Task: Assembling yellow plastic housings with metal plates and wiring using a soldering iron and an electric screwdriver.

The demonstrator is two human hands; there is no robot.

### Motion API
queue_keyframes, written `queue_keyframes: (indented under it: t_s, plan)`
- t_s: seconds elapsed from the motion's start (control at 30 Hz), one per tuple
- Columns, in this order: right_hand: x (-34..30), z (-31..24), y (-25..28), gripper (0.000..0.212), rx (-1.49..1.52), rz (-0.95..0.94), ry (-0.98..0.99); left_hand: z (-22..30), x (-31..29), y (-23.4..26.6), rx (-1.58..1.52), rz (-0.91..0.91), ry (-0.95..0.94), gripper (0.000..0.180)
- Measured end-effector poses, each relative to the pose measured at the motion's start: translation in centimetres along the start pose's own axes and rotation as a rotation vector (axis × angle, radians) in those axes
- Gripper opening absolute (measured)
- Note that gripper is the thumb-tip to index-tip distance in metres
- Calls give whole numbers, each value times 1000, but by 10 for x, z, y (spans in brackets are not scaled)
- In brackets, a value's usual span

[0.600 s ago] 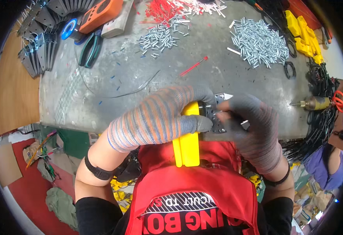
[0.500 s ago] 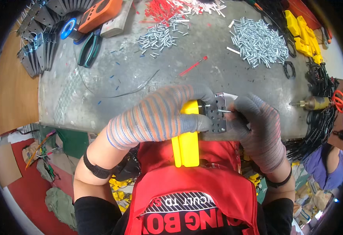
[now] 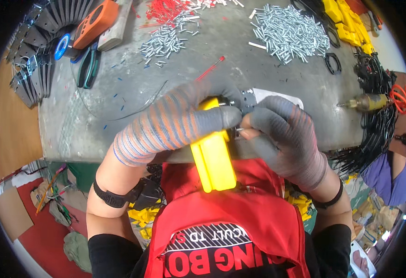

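Note:
My left hand, in a striped grey and orange glove, is closed round a yellow plastic housing at the table's front edge. A dark metal plate with rows of holes sits at the housing's far end, and a flat silver strip reaches out from it to the right. My right hand, gloved with bare fingertips, pinches a small screw against the near side of the plate. The fingers hide most of the screw and part of the plate.
Two heaps of screws, a smaller one and a larger one, lie at the back. A red marker-like stick lies mid-table. Pliers and an orange device are back left. A powered screwdriver lies right, beside black cables.
The housing has tilted and shifted slightly left in my left hand. My right hand has moved left and closer to the plate with the screw. The whole view has shifted a little.

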State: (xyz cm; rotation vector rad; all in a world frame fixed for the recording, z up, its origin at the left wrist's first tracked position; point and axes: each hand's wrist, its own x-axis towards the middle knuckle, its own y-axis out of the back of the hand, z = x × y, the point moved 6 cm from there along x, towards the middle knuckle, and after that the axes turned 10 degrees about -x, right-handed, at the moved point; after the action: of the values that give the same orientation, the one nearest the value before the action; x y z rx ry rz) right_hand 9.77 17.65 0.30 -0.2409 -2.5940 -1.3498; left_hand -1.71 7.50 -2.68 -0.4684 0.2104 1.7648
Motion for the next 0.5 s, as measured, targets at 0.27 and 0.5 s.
queue_keyframes:
  t_s: [0.27, 0.5]
  plan:
    - [1, -14, 2, 25, -65, -68, 98, 0, -2, -1, 1, -3, -65, 38]
    - [-15, -25, 1, 18, -177, -33, -156, 3, -2, -2, 124, 2, -124, 32]
